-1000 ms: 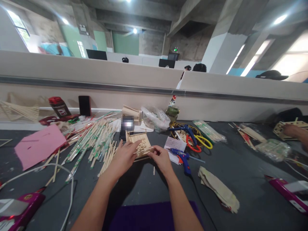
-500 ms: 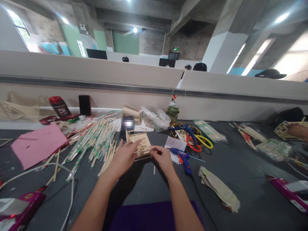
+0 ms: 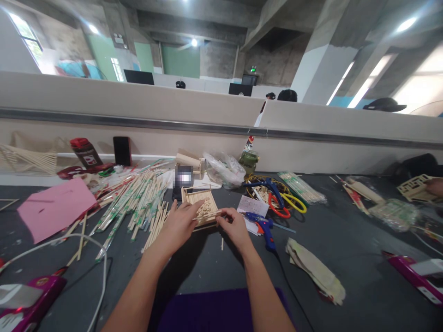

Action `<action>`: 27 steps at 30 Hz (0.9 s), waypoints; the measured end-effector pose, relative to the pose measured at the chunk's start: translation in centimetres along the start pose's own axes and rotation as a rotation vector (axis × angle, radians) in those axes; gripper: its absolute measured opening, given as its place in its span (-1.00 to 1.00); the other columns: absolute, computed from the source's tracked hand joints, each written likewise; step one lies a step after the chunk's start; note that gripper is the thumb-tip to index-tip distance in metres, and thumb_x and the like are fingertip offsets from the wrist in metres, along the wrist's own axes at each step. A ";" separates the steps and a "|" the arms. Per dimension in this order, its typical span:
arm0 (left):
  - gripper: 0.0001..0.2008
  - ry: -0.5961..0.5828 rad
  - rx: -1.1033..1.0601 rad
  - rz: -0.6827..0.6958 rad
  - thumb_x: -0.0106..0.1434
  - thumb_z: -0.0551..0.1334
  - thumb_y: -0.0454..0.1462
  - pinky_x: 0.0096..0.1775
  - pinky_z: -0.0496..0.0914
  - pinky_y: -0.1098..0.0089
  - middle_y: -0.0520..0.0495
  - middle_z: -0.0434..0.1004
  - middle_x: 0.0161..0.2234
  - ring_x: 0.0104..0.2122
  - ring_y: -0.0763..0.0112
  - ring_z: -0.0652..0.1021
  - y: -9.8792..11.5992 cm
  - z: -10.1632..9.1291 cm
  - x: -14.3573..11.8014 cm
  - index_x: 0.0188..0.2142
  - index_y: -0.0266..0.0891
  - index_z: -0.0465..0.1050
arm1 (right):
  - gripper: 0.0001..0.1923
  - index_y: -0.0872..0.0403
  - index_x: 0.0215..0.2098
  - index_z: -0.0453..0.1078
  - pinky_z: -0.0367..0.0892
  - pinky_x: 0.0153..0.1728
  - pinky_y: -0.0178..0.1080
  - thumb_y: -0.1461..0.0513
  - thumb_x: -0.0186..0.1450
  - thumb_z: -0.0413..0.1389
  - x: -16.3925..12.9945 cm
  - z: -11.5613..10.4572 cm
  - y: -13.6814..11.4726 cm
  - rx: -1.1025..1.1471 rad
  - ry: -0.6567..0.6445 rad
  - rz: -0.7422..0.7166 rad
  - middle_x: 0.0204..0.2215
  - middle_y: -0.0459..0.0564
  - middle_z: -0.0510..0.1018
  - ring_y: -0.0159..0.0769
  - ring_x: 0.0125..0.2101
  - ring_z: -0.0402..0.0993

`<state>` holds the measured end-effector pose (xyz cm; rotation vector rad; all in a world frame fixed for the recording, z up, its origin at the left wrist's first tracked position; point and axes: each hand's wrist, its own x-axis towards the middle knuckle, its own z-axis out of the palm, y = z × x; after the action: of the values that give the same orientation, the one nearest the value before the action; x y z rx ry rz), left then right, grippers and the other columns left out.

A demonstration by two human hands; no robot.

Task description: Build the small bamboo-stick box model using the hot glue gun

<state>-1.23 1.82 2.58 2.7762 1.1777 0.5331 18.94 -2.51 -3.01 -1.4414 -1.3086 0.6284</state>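
On the dark grey bench (image 3: pixel 346 249), directly between the two hands: a small tray-like frame of pale wooden sticks (image 3: pixel 194 197), with many short pale wooden pieces (image 3: pixel 206 207) heaped inside. Left hand (image 3: pixel 178 226) over the near left part of the frame, fingers partly spread and reaching inward; thumb hidden, so impossible to tell about a firm grip. Right hand (image 3: pixel 235 228) at the near right corner, narrow, apparently pinching between thumb and forefinger the end of some thin pale wooden sticks (image 3: pixel 207 216) along the near side.

For good work here, better to support these thin sticks at both ends, level and parallel to the near side, and to press only lightly. Check the alignment at both corners before loosening any finger. Avoid pushing the frame sideways, or disturbing the short pieces with the left fingertips. Mind also the single loose wooden stick (image 3: pixel 222 244) just in front of the frame, and the blue glue gun with dark cable (image 3: pixel 266 230) near the right hand.
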 end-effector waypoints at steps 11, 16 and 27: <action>-0.45 -0.017 -0.020 -0.015 0.24 0.11 -0.45 0.17 0.11 -0.15 -0.13 0.51 -0.10 0.00 0.17 0.45 0.1 -0.3 0.0 0.22 -0.17 0.15 | -0.76 0.07 -0.26 0.52 0.22 -0.39 -0.29 0.14 0.12 0.23 -0.2 0.2 -0.1 -0.029 -0.037 -0.026 -0.38 -0.07 0.42 -0.35 -0.46 0.26; -0.44 -0.019 -0.013 -0.014 0.24 0.11 -0.45 0.17 0.10 -0.15 -0.12 0.51 -0.10 -0.01 0.19 0.45 0.0 -0.1 0.0 0.22 -0.16 0.14 | -0.79 0.07 -0.27 0.52 0.23 -0.39 -0.29 0.18 0.12 0.22 -0.1 0.4 0.1 -0.051 -0.006 -0.024 -0.38 -0.07 0.41 -0.35 -0.46 0.27; -0.44 0.000 -0.020 -0.006 0.23 0.13 -0.45 0.17 0.11 -0.14 -0.12 0.51 -0.08 0.00 0.19 0.46 0.1 -0.3 0.0 0.21 -0.14 0.15 | -0.74 0.07 -0.22 0.51 0.27 -0.35 -0.29 0.27 0.16 0.06 -0.1 0.2 0.0 -0.019 -0.029 -0.080 -0.33 -0.04 0.46 -0.34 -0.42 0.33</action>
<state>-1.24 1.70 2.84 2.7552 1.1737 0.5415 18.77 -2.50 -3.10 -1.3923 -1.3909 0.5874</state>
